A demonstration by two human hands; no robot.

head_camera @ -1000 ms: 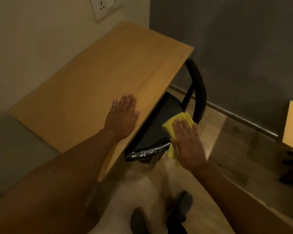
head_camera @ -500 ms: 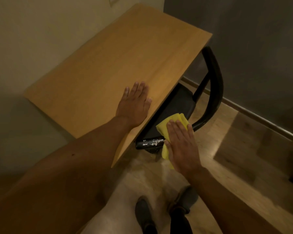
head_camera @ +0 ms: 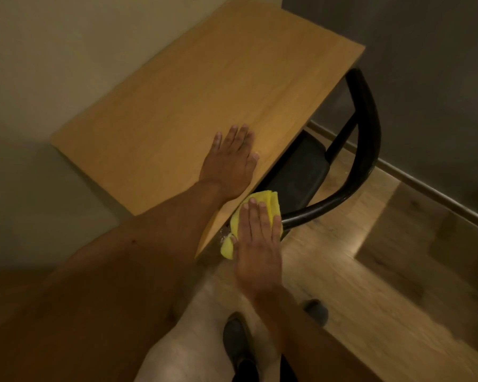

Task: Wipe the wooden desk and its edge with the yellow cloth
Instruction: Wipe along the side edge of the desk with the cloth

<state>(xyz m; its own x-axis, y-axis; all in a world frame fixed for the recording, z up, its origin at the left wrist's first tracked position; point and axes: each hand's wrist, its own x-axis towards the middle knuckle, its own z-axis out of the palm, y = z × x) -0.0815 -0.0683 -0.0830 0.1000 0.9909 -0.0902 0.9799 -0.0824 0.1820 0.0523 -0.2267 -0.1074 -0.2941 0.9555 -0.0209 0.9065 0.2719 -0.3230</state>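
Pressing flat-fingered, the right hand [head_camera: 255, 244] held the soft, light cloth [head_camera: 262, 205] against the desk [head_camera: 204, 106] edge; the left hand [head_camera: 228, 164] lay open.

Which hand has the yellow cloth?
The right hand. It presses the yellow cloth flat against the wooden desk edge, while the left hand lies bare on top.

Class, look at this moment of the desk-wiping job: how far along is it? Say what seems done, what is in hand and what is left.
Done: nothing certain; the wooden desk top is bare, but no wiped streaks show. In hand: the right hand presses the yellow cloth flat against the desk's near edge, while the left hand rests flat on top. Left: likely the remainder of that edge toward the black chair.
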